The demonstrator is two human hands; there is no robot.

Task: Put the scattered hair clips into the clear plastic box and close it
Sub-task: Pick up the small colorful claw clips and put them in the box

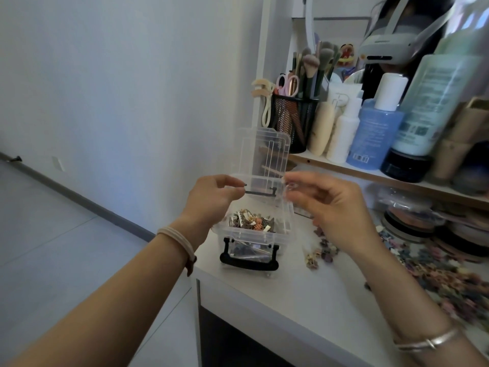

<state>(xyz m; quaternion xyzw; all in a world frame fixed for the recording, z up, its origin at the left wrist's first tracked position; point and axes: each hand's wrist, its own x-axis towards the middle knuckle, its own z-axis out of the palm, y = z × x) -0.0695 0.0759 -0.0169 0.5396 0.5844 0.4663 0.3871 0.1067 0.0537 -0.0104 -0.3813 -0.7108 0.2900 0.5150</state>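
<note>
A clear plastic box (275,238) stands near the left front corner of the white desk (285,295). Its lid (262,152) is raised upright. Several hair clips (251,222) lie inside the box. My left hand (211,197) pinches the lid's lower left edge, by a black latch bar (260,193). My right hand (333,207) pinches the lid's lower right edge. More small hair clips (325,250) lie scattered on the desk right of the box, and a larger heap (436,274) lies further right.
A black latch handle (248,262) hangs on the box's front. Behind the box, a shelf carries a black mesh cup (296,120) of brushes, a blue bottle (373,133) and other bottles. Stacked round tins (412,223) sit under the shelf. The desk's left edge drops to the floor.
</note>
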